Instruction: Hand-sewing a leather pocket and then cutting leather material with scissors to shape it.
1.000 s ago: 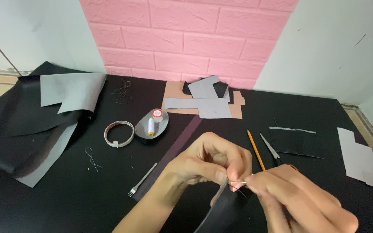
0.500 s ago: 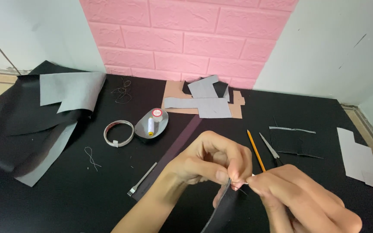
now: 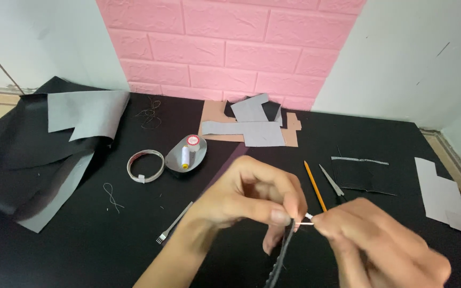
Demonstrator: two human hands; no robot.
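A: Two hands up close over the bench (image 3: 54, 250). The left hand (image 3: 246, 200) pinches the black leather strip (image 3: 283, 250) at its top edge, probably to steady it.

B: And the right hand (image 3: 385, 245)?

A: Its grip is pressed together on a thin needle (image 3: 306, 224), tip touching the strip just beside the left thumb. The strip hangs below both grips.

Thread spool (image 3: 185, 156) in dish (image 3: 194, 155), tape ring (image 3: 145, 165) left of it, pencil (image 3: 315, 185) right, paper pieces (image 3: 250, 128) behind
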